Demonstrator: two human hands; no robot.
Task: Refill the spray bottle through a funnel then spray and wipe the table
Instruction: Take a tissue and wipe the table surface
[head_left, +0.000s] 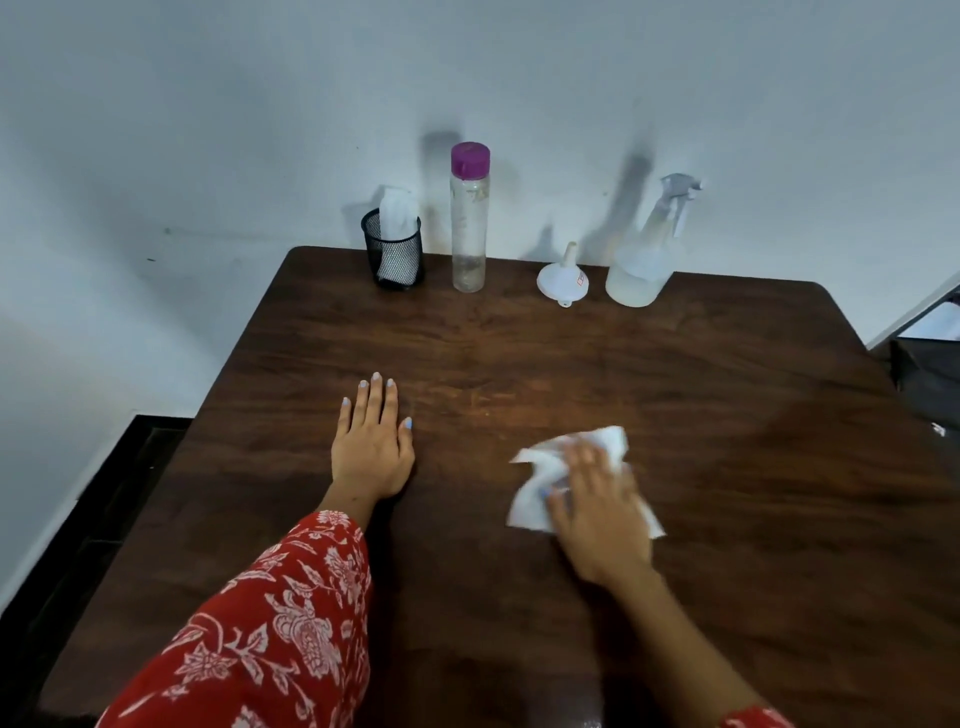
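A: Left hand (371, 447)?
B: Yours lies flat on the table (727, 415), palm down, fingers straight and together.
A: Right hand (597, 514)?
B: Blurred; your fingers press the white tissue (535, 493) onto the wood.
A: Spray bottle (644, 254)?
B: Far edge, upright, funnel (563, 278) just beside it.

- A plain pale wall (519, 67) fills the view from nine through twelve to three o'clock, unevenly lit and carrying soft grey shadows near its foot at twelve.
- A dark wooden table (727, 415), its far corners rounded, stands against that wall.
- Dark floor (78, 519) lies at eight o'clock.
- Dark furniture (930, 374), only partly visible, sits at three o'clock.
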